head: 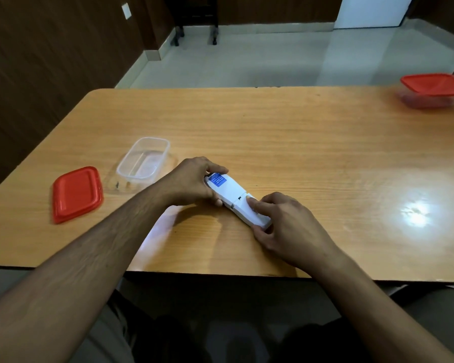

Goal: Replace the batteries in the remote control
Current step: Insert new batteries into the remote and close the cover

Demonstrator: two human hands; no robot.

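A white remote control (232, 195) lies face down on the wooden table (299, 142), a blue label near its far end. My left hand (192, 183) grips that far end from the left side. My right hand (281, 221) holds the near end, with its index finger pressing on the battery cover (244, 209) and the thumb under the remote's tip. A thin gap shows between the cover and the body. No batteries are visible.
A clear, open plastic container (143, 159) stands left of the remote, with its red lid (76, 193) lying flat further left. Another container with a red lid (434, 89) sits at the far right corner. The table's near edge runs just below my hands.
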